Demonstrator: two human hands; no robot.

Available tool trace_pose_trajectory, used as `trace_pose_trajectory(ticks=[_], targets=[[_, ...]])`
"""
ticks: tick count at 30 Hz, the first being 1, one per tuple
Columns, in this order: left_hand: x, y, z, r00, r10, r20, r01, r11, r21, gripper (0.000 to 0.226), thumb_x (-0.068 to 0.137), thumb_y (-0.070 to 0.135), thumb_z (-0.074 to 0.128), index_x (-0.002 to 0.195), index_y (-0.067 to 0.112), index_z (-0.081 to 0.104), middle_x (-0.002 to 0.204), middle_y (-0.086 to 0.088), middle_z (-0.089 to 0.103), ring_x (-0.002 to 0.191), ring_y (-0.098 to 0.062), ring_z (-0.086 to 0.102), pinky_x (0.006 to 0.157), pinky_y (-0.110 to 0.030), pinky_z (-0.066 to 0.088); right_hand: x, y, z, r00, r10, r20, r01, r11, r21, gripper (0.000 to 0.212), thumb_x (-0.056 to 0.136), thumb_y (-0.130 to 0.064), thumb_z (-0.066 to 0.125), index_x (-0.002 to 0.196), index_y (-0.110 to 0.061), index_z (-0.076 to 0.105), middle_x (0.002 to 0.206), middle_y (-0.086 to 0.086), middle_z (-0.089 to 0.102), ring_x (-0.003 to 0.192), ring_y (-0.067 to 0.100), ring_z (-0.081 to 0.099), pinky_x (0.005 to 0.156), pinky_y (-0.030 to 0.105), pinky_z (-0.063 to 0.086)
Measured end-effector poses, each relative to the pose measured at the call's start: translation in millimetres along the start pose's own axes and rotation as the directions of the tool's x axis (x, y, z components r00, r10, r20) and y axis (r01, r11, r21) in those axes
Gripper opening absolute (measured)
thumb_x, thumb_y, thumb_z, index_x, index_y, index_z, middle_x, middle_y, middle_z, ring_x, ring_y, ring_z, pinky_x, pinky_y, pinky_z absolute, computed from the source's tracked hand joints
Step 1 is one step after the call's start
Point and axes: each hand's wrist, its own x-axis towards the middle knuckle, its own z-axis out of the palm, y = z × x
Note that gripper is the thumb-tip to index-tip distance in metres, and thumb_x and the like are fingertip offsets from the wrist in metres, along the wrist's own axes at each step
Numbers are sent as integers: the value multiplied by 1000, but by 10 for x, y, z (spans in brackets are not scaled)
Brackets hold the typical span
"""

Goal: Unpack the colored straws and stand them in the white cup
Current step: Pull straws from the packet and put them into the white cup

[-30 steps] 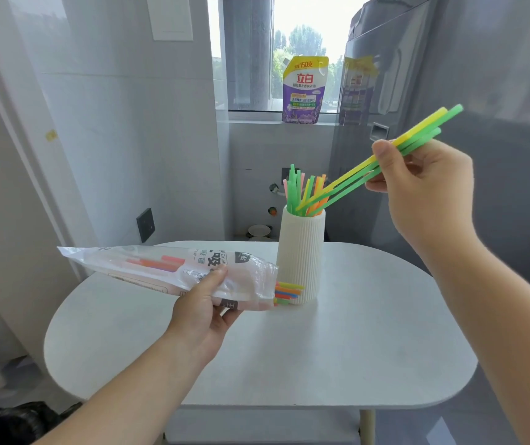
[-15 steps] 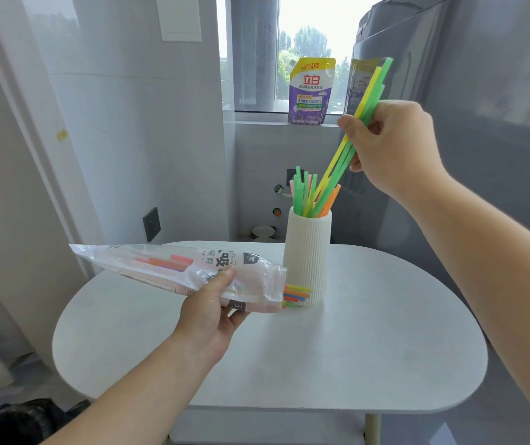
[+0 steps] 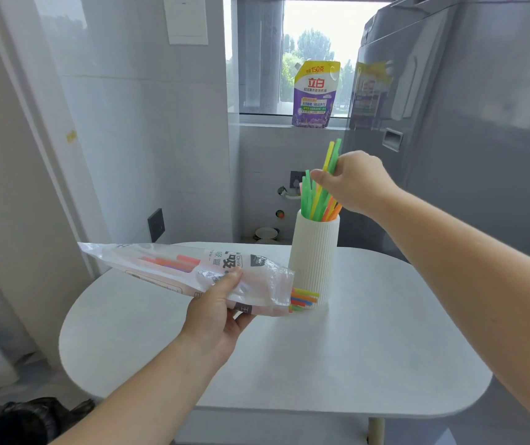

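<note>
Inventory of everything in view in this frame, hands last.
white cup: one, white ribbed, upright on the table
straws in cup: several, green, yellow, orange, pink, standing in the white cup
held straws: a few, yellow and green, lower ends in the cup
straw bag: one, clear printed, held above the table left of the cup
bag straws: several, mixed colours, ends poking out by the cup's base
table: one, white, centre
detergent pouch: one, purple and yellow, windowsill
fridge: one, grey, right
wall socket: one, dark, left wall
left hand: grips the straw bag
right hand: pinches the held straws above the cup
</note>
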Motion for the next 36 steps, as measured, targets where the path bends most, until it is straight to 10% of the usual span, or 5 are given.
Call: trace_pose_trajectory(ticks=[6,15,19,23,36], targets=[[-13,18,-26,1000,11,1,-11,1000,5,34,92,11,69,126,14,67,92,-3,77,72,-13,75,55,-31,60,-95,34,12,982,-126,-140,157,959,237,70,97,-32,63,155,-27,24,137,5,57,114,23,59,95,44,55],[-39,21,-19,1000,13,3,-13,1000,14,33,92,12,70,124,15,67,91,-2,78,79,-15,74,58,-32,61,-163,130,101,949,-255,184,274,958,-86,40,107,-39,26,110,-20,61,115,-2,64,121,33,50,100,45,42],[-32,27,-28,1000,18,16,-18,1000,15,28,92,13,70,120,16,68,86,0,78,76,-13,75,61,-33,63,-297,99,0,965,-241,-103,249,966,74,48,107,-33,35,151,-15,38,153,7,45,144,29,33,114,42,30],[-34,51,-23,999,28,26,-28,1000,11,23,92,13,70,115,18,69,85,1,78,72,-11,75,61,-32,62,-738,73,67,903,-200,-381,292,935,201,22,99,-25,45,96,-15,64,94,4,63,89,24,57,78,40,48],[-59,2,33,997,46,62,-49,998,40,30,92,15,69,122,15,67,103,-6,75,88,-19,73,61,-30,61,-1536,388,642,960,-15,279,-177,740,648,5,85,-20,78,88,-24,76,76,8,73,65,18,61,65,46,56]])
